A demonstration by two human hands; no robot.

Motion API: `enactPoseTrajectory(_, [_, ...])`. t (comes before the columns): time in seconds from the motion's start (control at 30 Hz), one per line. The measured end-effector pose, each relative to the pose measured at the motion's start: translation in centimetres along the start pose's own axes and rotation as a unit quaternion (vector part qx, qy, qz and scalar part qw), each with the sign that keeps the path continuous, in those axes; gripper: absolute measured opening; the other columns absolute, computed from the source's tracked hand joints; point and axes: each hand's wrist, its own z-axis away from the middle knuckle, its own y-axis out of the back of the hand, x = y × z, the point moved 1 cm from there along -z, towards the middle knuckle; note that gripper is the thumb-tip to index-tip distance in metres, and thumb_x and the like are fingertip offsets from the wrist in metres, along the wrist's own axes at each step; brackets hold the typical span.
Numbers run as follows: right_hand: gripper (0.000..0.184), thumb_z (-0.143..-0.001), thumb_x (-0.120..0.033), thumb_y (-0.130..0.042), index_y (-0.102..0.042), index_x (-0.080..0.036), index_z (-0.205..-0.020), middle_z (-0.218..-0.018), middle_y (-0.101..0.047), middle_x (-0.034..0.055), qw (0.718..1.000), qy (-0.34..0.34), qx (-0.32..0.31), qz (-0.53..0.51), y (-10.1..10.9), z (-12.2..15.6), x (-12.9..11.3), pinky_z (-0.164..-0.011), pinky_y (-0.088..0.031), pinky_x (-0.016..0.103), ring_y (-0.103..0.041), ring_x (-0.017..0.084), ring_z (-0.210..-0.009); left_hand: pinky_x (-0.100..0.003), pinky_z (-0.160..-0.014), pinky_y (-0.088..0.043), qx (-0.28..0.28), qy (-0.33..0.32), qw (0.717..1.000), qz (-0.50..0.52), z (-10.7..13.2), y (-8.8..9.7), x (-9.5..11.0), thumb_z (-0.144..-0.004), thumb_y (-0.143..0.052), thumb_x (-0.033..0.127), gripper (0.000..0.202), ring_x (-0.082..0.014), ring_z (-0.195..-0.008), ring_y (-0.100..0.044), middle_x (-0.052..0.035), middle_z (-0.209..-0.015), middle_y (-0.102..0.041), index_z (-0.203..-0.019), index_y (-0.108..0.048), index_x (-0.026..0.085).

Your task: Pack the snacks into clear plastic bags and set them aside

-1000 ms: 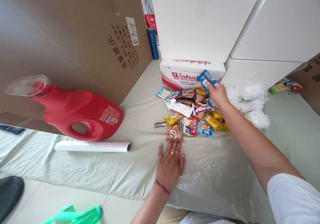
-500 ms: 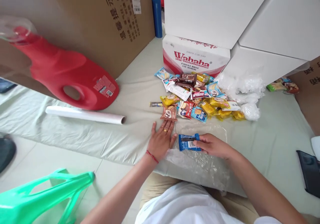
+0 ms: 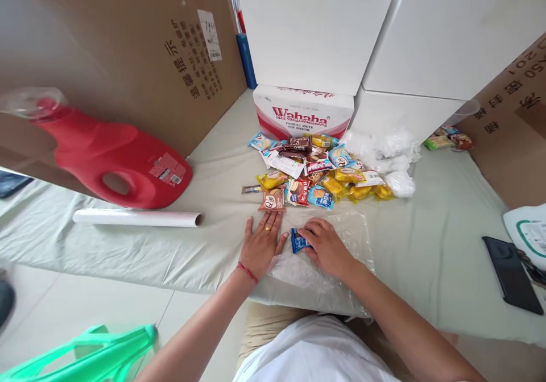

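My left hand [image 3: 262,245] lies flat, fingers spread, on the pale green cloth at the left edge of a sheet of clear plastic film [image 3: 341,245]. My right hand [image 3: 326,247] rests on top of a blue snack packet [image 3: 297,240], pressing it down onto the film; the fingers are curled over it and only the packet's left end shows. Just beyond both hands lies a pile of snack packets [image 3: 315,171] in many colours, with a brown packet [image 3: 272,200] nearest my left hand.
A red detergent jug [image 3: 111,160] lies on its side at left, with a white roll [image 3: 136,218] in front. A Wahaha carton [image 3: 301,115], white boxes and brown cartons stand behind. A black phone [image 3: 512,274] lies at right, crumpled white bags [image 3: 384,149] beside the pile.
My right hand carried the blue packet from above the pile down to the clear film and now presses it flat there. My left hand has stayed flat on the cloth.
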Motion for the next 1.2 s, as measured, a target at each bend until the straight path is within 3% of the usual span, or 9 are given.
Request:
enactPoseTrajectory(0.2, [0.048, -0.092, -0.024, -0.063, -0.06, -0.028, -0.14, -0.131, -0.063, 0.0117, 0.998, -0.037, 0.044, -0.039, -0.9, 1.9, 0.0, -0.113, -0.043, 0.057, -0.051, 0.033, -0.128, -0.059, -0.126, -0.018, -0.004, -0.021, 1.0, -0.012, 0.5, 0.0, -0.3, -0.101, -0.04, 0.055, 0.068, -0.0322, -0.149, -0.041, -0.014, -0.161, -0.041, -0.16, -0.036, 0.021])
enactPoseTrajectory(0.37, [0.044, -0.095, -0.04, -0.063, -0.063, -0.024, -0.136, -0.133, -0.063, 0.012, 0.997, -0.021, 0.023, -0.065, 1.0, 1.5, 0.7, -0.111, -0.046, 0.05, -0.054, 0.03, -0.126, -0.062, -0.127, -0.014, -0.008, -0.021, 1.0, 0.003, 0.7, 0.1, -0.4, -0.102, -0.039, 0.051, 0.066, -0.0313, -0.151, -0.038, -0.0133, -0.163, -0.039, -0.16, -0.034, 0.019])
enactPoseTrajectory(0.5, [0.031, -0.102, -0.038, -0.047, -0.071, -0.022, -0.114, -0.114, -0.072, 0.0107, 0.988, -0.121, 0.08, -0.052, 4.2, -2.4, 2.7, -0.095, -0.053, 0.041, -0.065, 0.026, -0.108, -0.062, -0.127, -0.012, -0.009, -0.017, 1.0, 0.013, 0.7, 0.1, -0.4, -0.104, -0.037, 0.048, 0.063, -0.0298, -0.151, -0.037, -0.0119, -0.163, -0.038, -0.16, -0.035, 0.02])
enactPoseTrajectory(0.6, [0.032, -0.103, -0.04, -0.044, -0.07, -0.021, -0.109, -0.101, -0.075, 0.0102, 0.972, -0.229, 0.048, 0.007, 5.4, -6.8, 3.7, -0.082, -0.052, 0.035, -0.071, 0.025, -0.094, -0.061, -0.128, -0.011, -0.005, -0.017, 1.0, 0.014, 0.7, 0.1, -0.4, -0.104, -0.036, 0.047, 0.062, -0.0285, -0.152, -0.037, -0.0114, -0.163, -0.039, -0.16, -0.036, 0.02])
enactPoseTrajectory(0.73, [0.05, -0.095, -0.059, -0.054, -0.066, -0.015, -0.117, -0.11, -0.074, 0.0198, 0.947, -0.319, 0.012, 0.039, 4.0, -11.3, 2.7, -0.082, -0.052, 0.038, -0.071, 0.032, -0.102, -0.061, -0.127, -0.012, -0.001, -0.016, 1.0, 0.016, 0.7, 0.1, -0.4, -0.104, -0.037, 0.047, 0.062, -0.0292, -0.151, -0.038, -0.0122, -0.162, -0.041, -0.16, -0.035, 0.02])
enactPoseTrajectory(0.83, [0.054, -0.086, -0.051, -0.07, -0.061, -0.015, -0.126, -0.118, -0.073, 0.0181, 0.937, -0.341, 0.077, -0.026, 1.8, -12.6, 1.9, -0.085, -0.052, 0.038, -0.07, 0.03, -0.105, -0.063, -0.127, -0.014, -0.005, -0.015, 1.0, 0.019, 0.7, 0.2, -0.4, -0.104, -0.037, 0.048, 0.063, -0.0307, -0.151, -0.038, -0.0129, -0.163, -0.04, -0.16, -0.034, 0.019])
enactPoseTrajectory(1.0, [0.037, -0.079, -0.034, -0.073, -0.07, -0.017, -0.111, -0.102, -0.074, 0.0088, 0.921, -0.296, 0.179, -0.177, 1.0, -10.4, 3.1, -0.089, -0.052, 0.036, -0.068, 0.024, -0.093, -0.064, -0.126, -0.017, -0.012, -0.018, 0.999, 0.026, 0.8, 0.4, -0.4, -0.104, -0.035, 0.05, 0.065, -0.0313, -0.152, -0.037, -0.0113, -0.163, -0.04, -0.162, -0.03, 0.019])
enactPoseTrajectory(1.13, [0.043, -0.078, -0.046, -0.072, -0.071, -0.018, -0.111, -0.108, -0.071, 0.0095, 0.91, -0.253, 0.236, -0.229, 3.1, -5.5, 5.3, -0.093, -0.053, 0.042, -0.066, 0.026, -0.097, -0.062, -0.127, -0.017, 0.001, -0.014, 0.999, 0.034, 0.8, 0.5, -0.4, -0.104, -0.037, 0.05, 0.065, -0.0308, -0.152, -0.037, -0.0106, -0.162, -0.042, -0.162, -0.029, 0.021])
enactPoseTrajectory(1.2, [0.047, -0.08, -0.052, -0.07, -0.069, -0.019, -0.113, -0.103, -0.073, 0.0082, 0.895, -0.272, 0.199, -0.293, 4.0, -3.8, 5.9, -0.083, -0.056, 0.041, -0.068, 0.025, -0.089, -0.062, -0.127, -0.017, 0.003, -0.016, 0.999, 0.042, 0.8, 0.5, -0.3, -0.104, -0.037, 0.049, 0.065, -0.0305, -0.152, -0.037, -0.0101, -0.162, -0.042, -0.162, -0.03, 0.022])
